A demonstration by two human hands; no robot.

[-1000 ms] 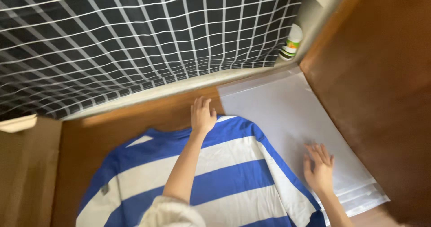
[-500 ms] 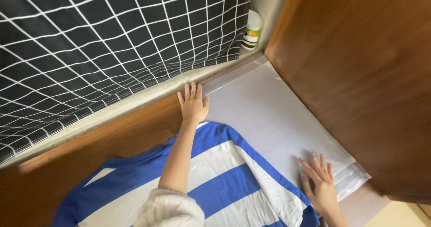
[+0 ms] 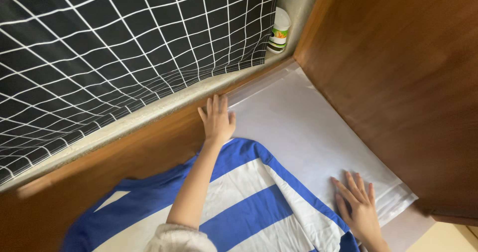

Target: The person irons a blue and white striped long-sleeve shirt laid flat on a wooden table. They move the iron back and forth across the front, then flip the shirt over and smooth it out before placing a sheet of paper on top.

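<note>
A blue-and-white striped garment (image 3: 239,202) lies spread flat on a wooden desk (image 3: 124,162), its broad bands running across the lower middle of the view and off the bottom edge. Part of it overlaps a large white sheet (image 3: 308,132) that covers the right half of the desk, up to the far corner.

The left hand (image 3: 217,120) reaches forward with the arm stretched over the cloth. It lies palm down with fingers straight and close together, just past the top blue edge of the garment, on the line where bare wood meets the white sheet — its grip is loose and flat, closed on nothing.

The right hand (image 3: 359,207) rests palm down on the white sheet, just beside the garment's right edge near the lower right corner. Its fingers are spread apart and pressed flat, holding nothing.

Behind the desk runs a pale ledge (image 3: 149,115), and above it hangs a black cloth with a white grid pattern (image 3: 124,48). In the far corner, between that cloth and a brown wooden panel (image 3: 398,72) on the right, stands a small white bottle with a green and orange label (image 3: 279,30) — well apart from both hands
</note>
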